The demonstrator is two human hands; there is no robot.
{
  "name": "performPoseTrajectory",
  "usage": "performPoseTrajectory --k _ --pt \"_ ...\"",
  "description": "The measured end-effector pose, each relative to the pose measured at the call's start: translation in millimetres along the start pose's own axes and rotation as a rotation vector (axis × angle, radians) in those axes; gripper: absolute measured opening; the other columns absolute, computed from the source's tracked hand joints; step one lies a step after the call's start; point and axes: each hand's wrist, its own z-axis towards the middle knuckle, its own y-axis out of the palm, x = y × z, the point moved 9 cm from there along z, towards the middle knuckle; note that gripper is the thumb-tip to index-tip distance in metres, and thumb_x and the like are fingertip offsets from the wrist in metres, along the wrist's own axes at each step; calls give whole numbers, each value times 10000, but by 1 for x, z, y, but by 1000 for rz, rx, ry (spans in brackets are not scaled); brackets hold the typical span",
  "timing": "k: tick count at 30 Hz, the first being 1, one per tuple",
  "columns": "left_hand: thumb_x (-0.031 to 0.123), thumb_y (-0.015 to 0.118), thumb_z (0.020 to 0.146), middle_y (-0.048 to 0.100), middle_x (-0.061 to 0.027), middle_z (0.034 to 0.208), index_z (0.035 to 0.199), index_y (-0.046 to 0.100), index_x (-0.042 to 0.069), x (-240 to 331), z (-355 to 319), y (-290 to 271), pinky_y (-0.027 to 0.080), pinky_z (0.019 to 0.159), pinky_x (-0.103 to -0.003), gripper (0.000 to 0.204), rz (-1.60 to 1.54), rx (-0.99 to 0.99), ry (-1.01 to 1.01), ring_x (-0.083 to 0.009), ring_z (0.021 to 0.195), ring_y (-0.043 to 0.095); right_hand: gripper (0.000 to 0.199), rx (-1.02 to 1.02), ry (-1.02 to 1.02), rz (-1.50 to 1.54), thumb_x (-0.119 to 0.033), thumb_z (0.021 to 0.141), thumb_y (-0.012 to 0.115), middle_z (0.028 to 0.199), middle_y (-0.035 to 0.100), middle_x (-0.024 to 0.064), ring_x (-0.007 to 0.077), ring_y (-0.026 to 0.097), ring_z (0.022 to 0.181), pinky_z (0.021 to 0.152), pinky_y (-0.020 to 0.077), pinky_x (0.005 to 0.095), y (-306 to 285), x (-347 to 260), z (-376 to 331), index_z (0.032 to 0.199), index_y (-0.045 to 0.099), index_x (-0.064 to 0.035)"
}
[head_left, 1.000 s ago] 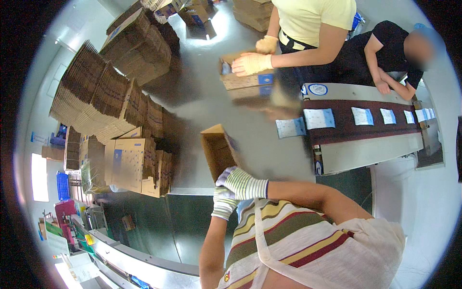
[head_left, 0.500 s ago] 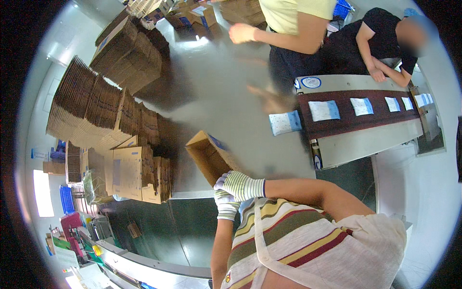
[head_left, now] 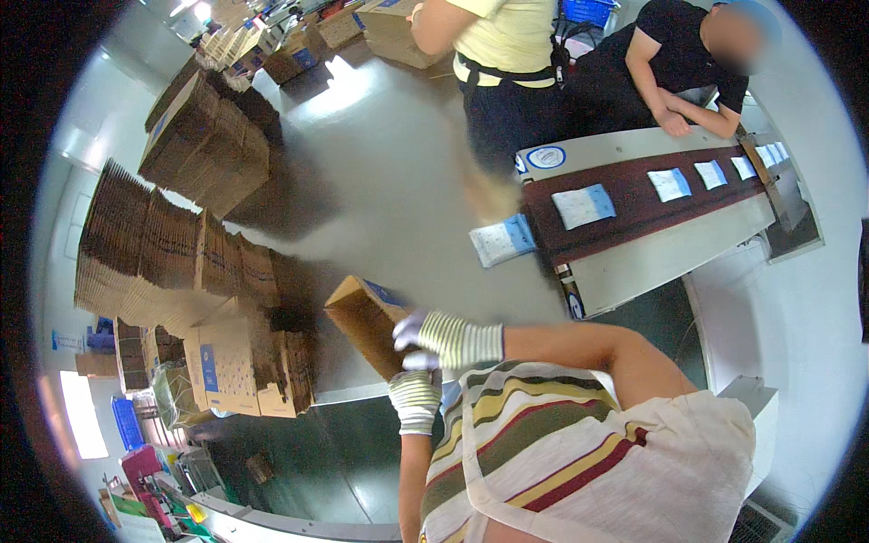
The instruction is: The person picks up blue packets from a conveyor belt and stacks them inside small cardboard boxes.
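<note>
An open-topped cardboard box [head_left: 362, 317] with a blue patch on its side stands tilted on the grey table [head_left: 398, 181], in front of me. My left hand [head_left: 416, 400], in a striped glove, is closed at the box's near end, its fingertips partly hidden beneath the other hand. Just above it, my right hand [head_left: 457, 342], in a matching glove, reaches over the near end from the right. Its fingers are parted and nothing shows in them. Right of the box, a white and blue packet [head_left: 503, 242] lies at the belt's end.
A conveyor [head_left: 625, 204] carries several more packets from the right. Stacks of flattened cartons [head_left: 154, 235] fill the left side. A co-worker in a yellow top [head_left: 507, 36] stands beyond the belt's end. Another in black [head_left: 674, 63] leans by the conveyor.
My right hand has parted its fingers and lifted slightly off the left hand. The view has shifted. The packets have moved along toward the belt's end, and the yellow-topped co-worker's arm has drawn back.
</note>
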Motion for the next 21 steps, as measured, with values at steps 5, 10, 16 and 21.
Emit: performPoseTrajectory --k 5,10,16,21 --pt "312 609 761 624 -89 737 774 596 98 2 -2 -12 465 666 -405 214 -79 86 12 -284 653 611 304 -360 497 -531 -336 832 542 839 641 189 352 619 800 714 497 432 -115 169 -65 852 658 -55" --pt "328 606 766 627 -86 737 769 602 106 -2 -2 -15 462 665 -403 222 -99 84 -11 -289 655 612 265 -244 864 -1203 -155 795 489 1035 629 159 321 590 997 833 472 459 -307 216 -162 1016 623 -99" --pt "333 597 777 630 -85 738 763 606 110 0 4 -10 462 665 -397 224 -65 52 1 -283 658 613 497 -672 1116 -1216 -224 708 693 1214 547 111 297 476 1177 966 376 451 -338 258 -231 1175 552 -129" --pt "322 596 779 626 -80 734 775 603 108 -1 9 -16 464 671 -406 215 -118 73 4 -288 666 608 472 -885 876 -1026 -260 655 744 1159 570 111 322 491 1139 939 409 449 -263 244 -162 1089 618 -126"
